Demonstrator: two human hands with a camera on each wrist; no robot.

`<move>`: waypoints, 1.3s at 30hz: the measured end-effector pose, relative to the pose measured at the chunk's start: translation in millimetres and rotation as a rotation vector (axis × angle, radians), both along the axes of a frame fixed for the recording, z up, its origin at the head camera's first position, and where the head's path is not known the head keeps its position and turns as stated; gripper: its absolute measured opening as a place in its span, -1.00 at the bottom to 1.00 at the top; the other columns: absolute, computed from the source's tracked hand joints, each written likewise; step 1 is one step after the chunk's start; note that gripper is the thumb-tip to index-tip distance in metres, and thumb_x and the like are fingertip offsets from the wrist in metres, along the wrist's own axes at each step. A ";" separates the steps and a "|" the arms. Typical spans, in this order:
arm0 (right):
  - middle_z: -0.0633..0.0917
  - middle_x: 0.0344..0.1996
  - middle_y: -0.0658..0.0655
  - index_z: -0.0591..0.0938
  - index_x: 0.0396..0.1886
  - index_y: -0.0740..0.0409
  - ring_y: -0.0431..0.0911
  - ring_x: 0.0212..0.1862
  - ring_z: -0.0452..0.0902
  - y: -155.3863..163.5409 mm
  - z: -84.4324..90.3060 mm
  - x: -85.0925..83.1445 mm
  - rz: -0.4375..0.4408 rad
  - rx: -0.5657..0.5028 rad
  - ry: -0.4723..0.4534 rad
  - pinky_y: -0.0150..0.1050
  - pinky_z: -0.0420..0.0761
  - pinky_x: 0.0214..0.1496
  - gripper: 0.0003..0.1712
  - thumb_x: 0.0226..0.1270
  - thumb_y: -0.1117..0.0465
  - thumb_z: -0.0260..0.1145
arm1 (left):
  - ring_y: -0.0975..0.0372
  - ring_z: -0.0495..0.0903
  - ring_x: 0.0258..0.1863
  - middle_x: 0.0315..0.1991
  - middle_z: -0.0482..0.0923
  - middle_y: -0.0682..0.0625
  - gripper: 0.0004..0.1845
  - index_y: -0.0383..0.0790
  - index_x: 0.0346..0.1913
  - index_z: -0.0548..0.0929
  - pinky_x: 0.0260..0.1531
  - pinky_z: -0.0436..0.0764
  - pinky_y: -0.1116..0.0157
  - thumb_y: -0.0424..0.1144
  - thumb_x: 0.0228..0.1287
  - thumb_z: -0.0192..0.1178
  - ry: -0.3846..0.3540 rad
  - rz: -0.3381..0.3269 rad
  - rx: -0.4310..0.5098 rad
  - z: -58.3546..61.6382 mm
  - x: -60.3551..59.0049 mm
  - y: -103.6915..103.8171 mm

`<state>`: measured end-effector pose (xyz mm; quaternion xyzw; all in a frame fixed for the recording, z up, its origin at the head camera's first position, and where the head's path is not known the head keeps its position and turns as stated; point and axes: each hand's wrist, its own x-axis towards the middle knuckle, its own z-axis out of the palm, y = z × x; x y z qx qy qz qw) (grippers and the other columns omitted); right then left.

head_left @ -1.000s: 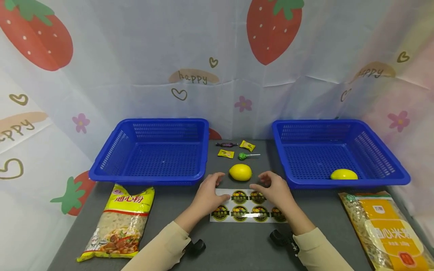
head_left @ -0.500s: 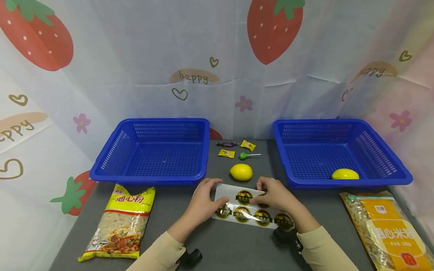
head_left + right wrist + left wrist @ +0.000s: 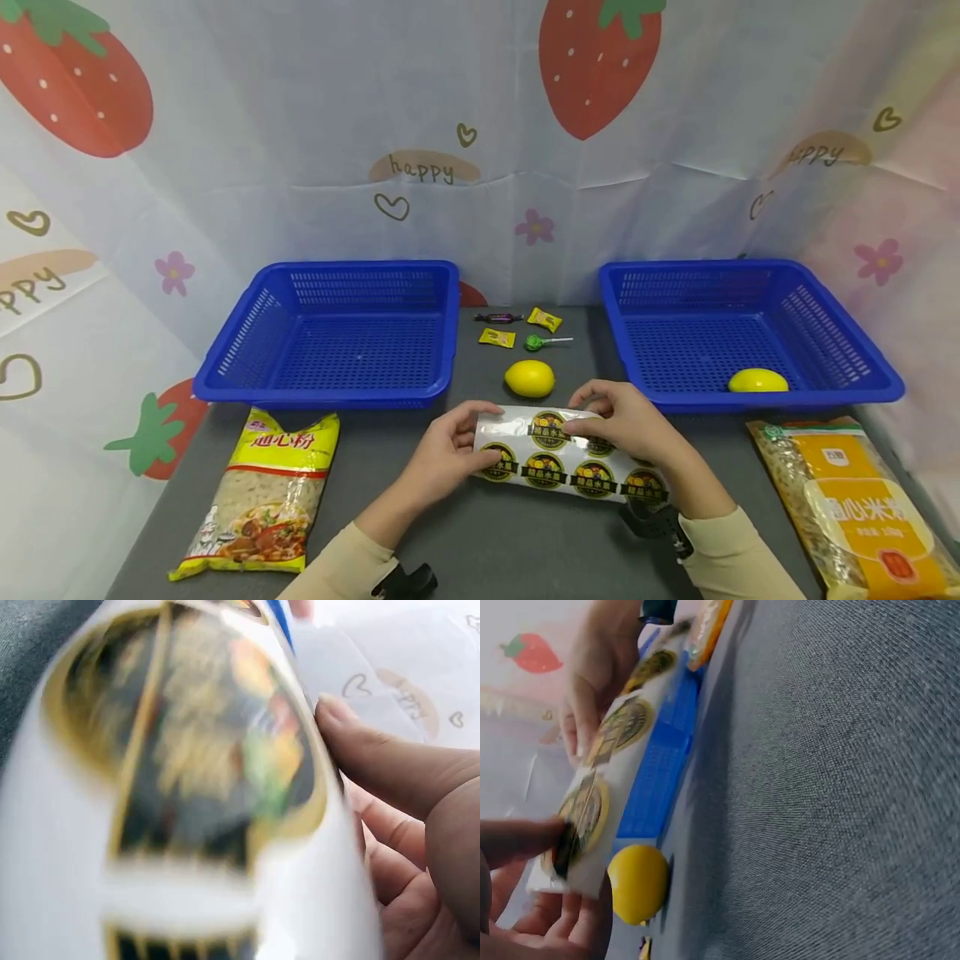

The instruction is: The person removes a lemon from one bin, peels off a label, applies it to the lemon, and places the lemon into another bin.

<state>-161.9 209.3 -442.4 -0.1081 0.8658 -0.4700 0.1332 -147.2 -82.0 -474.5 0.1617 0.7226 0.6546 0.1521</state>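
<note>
A white sticker sheet (image 3: 558,479) with round black-and-gold fruit labels is held up between both hands, its surface slightly bowed. My left hand (image 3: 442,454) pinches its left end, thumb on the printed face and fingers behind, as the left wrist view shows. At the upper right edge, my right hand (image 3: 633,421) pinches the sheet between thumb and fingers. The upper left corner of the sheet is bare white. Just beyond the sheet lies a yellow lemon (image 3: 529,378) on the grey table. In the right wrist view a blurred label (image 3: 187,742) fills much of the frame.
Blue baskets stand at the back left (image 3: 322,393) and back right (image 3: 750,397); the right one holds a lemon (image 3: 758,381). Between them lie wrapped candies (image 3: 497,337) and a green lollipop (image 3: 534,342). Pasta bags flank the hands at left (image 3: 262,492) and right (image 3: 847,500).
The sticker sheet was flat on the table with both hands over it. Both hands have taken hold and lifted it, and it has tilted, its right end lower in view.
</note>
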 end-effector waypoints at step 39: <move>0.68 -0.42 -0.04 0.69 -0.30 0.04 -0.14 -0.34 0.52 -26.3 -36.8 -27.5 0.007 0.148 0.021 -0.18 0.56 -0.24 -0.75 0.17 0.06 0.57 | 0.14 0.67 0.01 0.02 0.71 -0.04 -0.89 0.00 -0.37 0.71 -0.03 0.68 0.13 -0.26 0.20 0.46 0.263 0.168 -0.330 23.8 20.6 -6.2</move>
